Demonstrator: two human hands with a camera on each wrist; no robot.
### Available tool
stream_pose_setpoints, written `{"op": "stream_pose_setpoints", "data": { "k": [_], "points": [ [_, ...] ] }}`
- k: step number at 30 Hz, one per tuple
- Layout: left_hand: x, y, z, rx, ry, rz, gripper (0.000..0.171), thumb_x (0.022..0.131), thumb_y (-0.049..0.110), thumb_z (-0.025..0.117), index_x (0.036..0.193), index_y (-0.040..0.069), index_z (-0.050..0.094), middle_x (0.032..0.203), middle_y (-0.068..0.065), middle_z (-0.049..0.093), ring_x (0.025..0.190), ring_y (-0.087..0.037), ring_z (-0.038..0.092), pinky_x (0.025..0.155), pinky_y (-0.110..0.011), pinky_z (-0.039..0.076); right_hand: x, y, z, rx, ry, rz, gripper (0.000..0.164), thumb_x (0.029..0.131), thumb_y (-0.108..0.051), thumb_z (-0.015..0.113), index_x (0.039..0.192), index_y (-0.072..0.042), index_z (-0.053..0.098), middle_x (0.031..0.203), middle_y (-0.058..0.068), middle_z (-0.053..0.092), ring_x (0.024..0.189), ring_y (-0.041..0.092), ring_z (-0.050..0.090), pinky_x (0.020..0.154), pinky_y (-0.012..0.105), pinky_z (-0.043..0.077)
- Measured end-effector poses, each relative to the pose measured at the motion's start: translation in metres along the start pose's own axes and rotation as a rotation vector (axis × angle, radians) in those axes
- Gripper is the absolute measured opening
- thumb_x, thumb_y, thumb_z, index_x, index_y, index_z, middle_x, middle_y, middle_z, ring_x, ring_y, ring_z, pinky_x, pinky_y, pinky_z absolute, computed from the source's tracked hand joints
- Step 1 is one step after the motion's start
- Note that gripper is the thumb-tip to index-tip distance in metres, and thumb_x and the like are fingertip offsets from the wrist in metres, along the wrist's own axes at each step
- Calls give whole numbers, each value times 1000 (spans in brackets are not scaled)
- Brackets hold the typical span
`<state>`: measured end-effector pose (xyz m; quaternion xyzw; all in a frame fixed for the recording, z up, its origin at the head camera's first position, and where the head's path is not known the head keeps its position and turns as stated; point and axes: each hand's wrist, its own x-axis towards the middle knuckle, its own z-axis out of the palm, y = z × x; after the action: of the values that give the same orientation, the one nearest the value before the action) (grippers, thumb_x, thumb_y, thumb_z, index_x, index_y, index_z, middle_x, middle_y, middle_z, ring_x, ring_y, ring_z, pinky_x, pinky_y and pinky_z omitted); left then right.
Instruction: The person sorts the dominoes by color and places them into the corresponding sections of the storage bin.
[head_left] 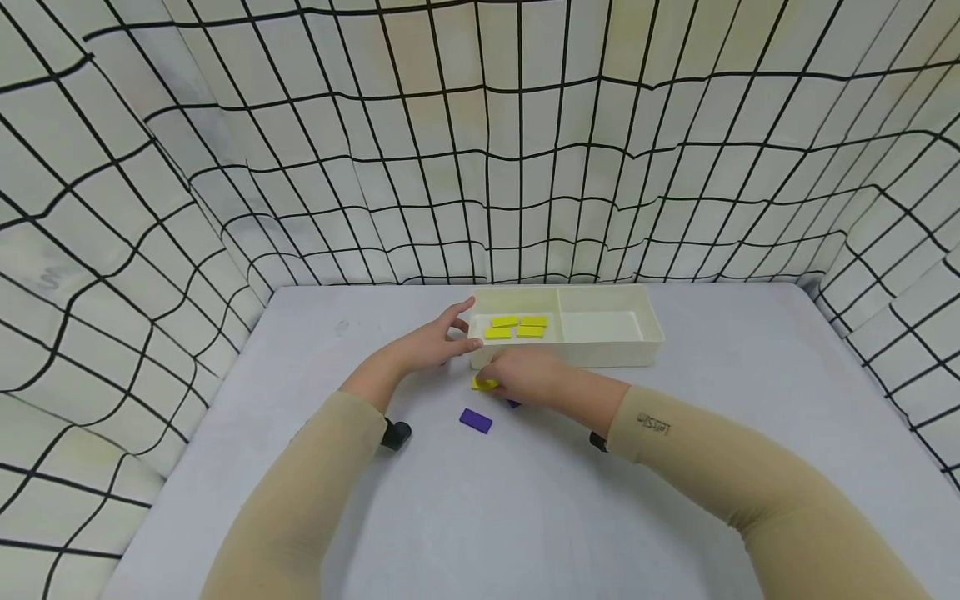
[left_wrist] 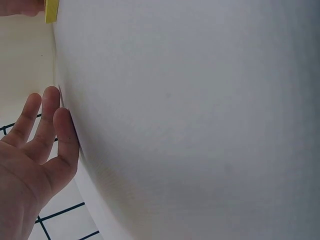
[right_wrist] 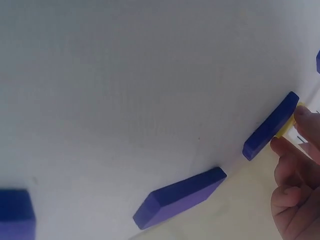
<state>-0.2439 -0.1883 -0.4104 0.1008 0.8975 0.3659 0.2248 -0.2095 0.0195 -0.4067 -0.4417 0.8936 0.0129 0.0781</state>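
In the head view a white two-compartment box (head_left: 607, 354) stands toward the back of the table. My left hand (head_left: 431, 343) is at the box's left end, thumb beside the front corner; in the left wrist view its fingers (left_wrist: 51, 102) are spread and loosely extended. Just in front of the box my right hand (head_left: 528, 375) pinches a yellow block (head_left: 483, 384) between thumb and fingers. A purple block (head_left: 476, 421) lies nearer on the table, and another (head_left: 513, 403) is mostly hidden under the right hand. Several purple blocks (right_wrist: 182, 197) show in the right wrist view.
Several yellow blocks (head_left: 529, 332) lie in the box's left compartment; the right compartment (head_left: 600, 323) shows only its bare floor. A divider (head_left: 559, 312) separates the two. White walls with black netting (head_left: 517, 167) surround the white table (head_left: 480, 517).
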Motion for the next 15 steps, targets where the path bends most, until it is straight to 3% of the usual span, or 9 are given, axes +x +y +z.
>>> {"op": "stream_pose_setpoints", "data": {
  "k": [15],
  "points": [
    [-1, 1, 0, -1, 0, -3, 85, 94, 53, 60, 157, 45, 5, 147, -4, 40, 123, -26, 53, 105, -50, 38, 5, -2, 2, -4, -5, -12, 30, 92, -24, 72, 122, -27, 73, 111, -6, 70, 95, 11, 59, 91, 27, 51]
  ]
}}
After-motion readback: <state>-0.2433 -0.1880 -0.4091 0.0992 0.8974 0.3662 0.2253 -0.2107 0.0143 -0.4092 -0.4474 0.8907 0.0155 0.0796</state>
